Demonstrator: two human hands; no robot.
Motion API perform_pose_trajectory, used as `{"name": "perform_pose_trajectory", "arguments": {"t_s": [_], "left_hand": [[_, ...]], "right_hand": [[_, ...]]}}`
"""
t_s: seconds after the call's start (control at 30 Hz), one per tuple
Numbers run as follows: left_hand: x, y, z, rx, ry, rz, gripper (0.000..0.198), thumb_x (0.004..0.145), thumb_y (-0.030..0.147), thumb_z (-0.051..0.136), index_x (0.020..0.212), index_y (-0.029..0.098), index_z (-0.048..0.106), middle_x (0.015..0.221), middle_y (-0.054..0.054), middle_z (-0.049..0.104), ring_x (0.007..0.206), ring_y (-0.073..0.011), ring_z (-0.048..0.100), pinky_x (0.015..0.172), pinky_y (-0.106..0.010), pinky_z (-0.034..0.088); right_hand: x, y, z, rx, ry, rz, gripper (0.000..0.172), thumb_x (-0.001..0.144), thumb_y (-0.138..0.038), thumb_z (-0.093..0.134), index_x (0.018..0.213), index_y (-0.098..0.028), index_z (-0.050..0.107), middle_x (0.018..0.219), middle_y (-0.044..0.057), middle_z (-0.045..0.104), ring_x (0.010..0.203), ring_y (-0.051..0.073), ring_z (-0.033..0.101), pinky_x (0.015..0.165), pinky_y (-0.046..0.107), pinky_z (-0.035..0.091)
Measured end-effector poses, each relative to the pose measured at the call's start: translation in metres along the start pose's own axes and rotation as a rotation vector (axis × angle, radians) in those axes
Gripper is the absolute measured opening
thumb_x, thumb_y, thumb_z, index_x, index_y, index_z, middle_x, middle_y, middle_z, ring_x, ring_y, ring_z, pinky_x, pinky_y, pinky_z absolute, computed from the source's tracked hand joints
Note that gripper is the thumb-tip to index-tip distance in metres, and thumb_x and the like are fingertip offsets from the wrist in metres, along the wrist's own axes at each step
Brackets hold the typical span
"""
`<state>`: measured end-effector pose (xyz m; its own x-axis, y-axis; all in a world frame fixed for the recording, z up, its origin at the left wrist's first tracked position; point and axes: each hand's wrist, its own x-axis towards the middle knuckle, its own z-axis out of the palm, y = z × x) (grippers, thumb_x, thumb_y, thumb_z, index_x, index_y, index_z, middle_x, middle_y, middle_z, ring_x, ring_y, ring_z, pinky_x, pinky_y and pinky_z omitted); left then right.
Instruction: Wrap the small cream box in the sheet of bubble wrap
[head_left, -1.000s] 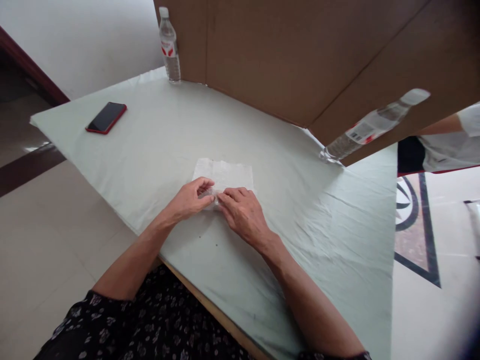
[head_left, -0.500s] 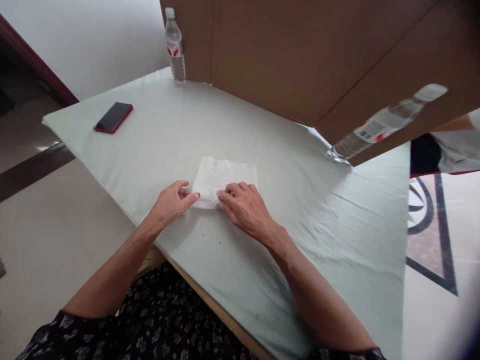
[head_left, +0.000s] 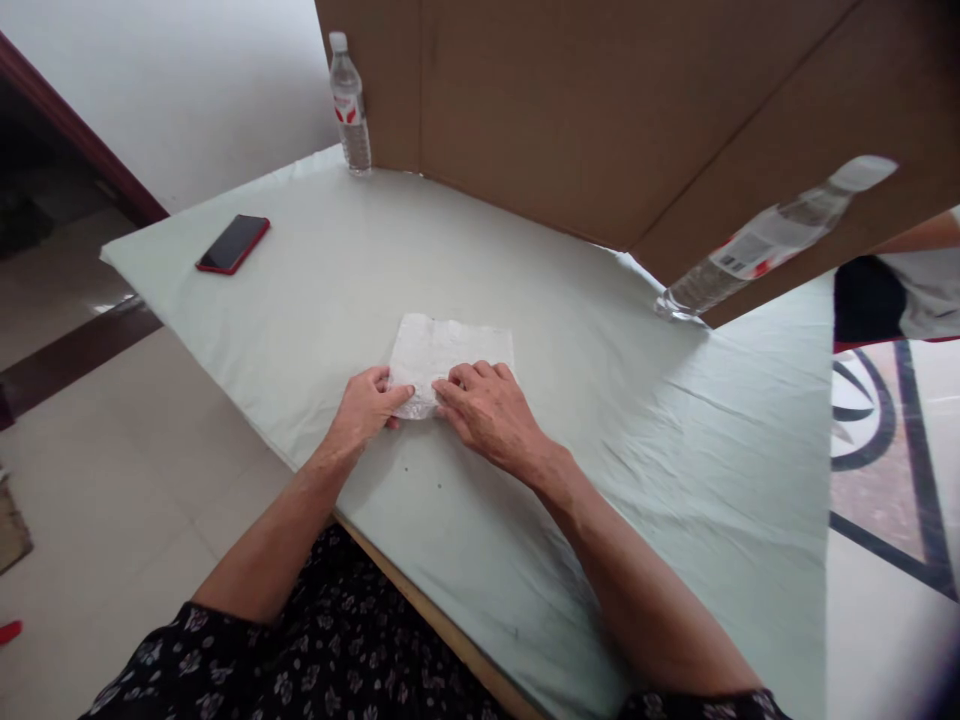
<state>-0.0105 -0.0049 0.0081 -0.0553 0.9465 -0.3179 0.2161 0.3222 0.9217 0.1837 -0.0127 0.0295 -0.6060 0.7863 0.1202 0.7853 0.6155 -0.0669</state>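
Note:
A thin, white, crinkled sheet [head_left: 442,343] lies on the pale green tablecloth in front of me; whether it is tissue or thin wrap I cannot tell. My left hand [head_left: 369,408] pinches its near left corner, thumb on top and fingertips under the edge. Closed over the near right part is my right hand [head_left: 491,415], thumb and bent fingers gathered on the sheet near its front edge. Its fingers hide some of the sheet's right side.
A large cardboard panel [head_left: 525,120] stands across the back. Water bottles stand against it, one at the far left [head_left: 350,115] and one at the right [head_left: 757,250]. A red-cased phone [head_left: 234,244] lies at left on the tablecloth [head_left: 600,390]. Part of a person [head_left: 926,285] shows beyond the right edge.
My left hand has moved slightly right and taken hold of the sheet's near left corner. My right hand stays nearly in place. The view has shifted a little.

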Motion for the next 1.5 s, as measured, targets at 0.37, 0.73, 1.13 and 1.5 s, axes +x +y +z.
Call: {"name": "perform_pose_trajectory", "arguments": {"t_s": [0.37, 0.73, 1.13, 1.5], "left_hand": [[0.003, 0.008, 0.009, 0.532, 0.185, 0.226, 0.019, 0.070, 0.024, 0.058, 0.057, 0.020, 0.043, 0.057, 0.005, 0.042, 0.057, -0.0109, 0.039, 0.056, -0.025, 0.031], [0.007, 0.004, 0.020, 0.208, 0.146, 0.131, 0.012, 0.070, 0.030, 0.055, 0.073, 0.019, 0.055, 0.061, 0.004, 0.051, 0.055, -0.0115, 0.048, 0.049, -0.021, 0.039], [-0.002, 0.030, 0.032, 0.076, -0.034, 0.092, 0.014, 0.070, 0.028, 0.060, 0.078, 0.016, 0.064, 0.067, -0.001, 0.063, 0.055, -0.0122, 0.055, 0.046, -0.022, 0.046], [-0.008, 0.027, 0.031, 0.551, -0.145, 0.432, 0.016, 0.080, 0.022, 0.053, 0.079, 0.017, 0.068, 0.075, -0.002, 0.061, 0.072, -0.0167, 0.056, 0.071, -0.030, 0.049]], "right_hand": [[0.002, -0.001, -0.001, -0.023, 0.013, -0.007, 0.015, 0.098, -0.026, 0.055, 0.104, -0.019, 0.067, 0.103, 0.009, 0.068, 0.089, 0.022, 0.049, 0.076, 0.036, 0.023], [0.005, -0.003, -0.004, -0.045, -0.010, -0.006, 0.013, 0.096, -0.024, 0.056, 0.100, -0.019, 0.068, 0.103, 0.009, 0.070, 0.091, 0.023, 0.054, 0.076, 0.036, 0.024], [0.004, -0.001, -0.013, 0.144, -0.033, 0.086, 0.025, 0.088, -0.017, 0.055, 0.112, -0.013, 0.058, 0.094, 0.009, 0.073, 0.086, 0.024, 0.061, 0.082, 0.035, 0.029], [-0.020, 0.019, -0.017, 0.365, 0.212, 0.070, 0.030, 0.090, -0.014, 0.050, 0.115, -0.020, 0.066, 0.108, 0.008, 0.076, 0.103, 0.024, 0.068, 0.096, 0.041, 0.040]]}}
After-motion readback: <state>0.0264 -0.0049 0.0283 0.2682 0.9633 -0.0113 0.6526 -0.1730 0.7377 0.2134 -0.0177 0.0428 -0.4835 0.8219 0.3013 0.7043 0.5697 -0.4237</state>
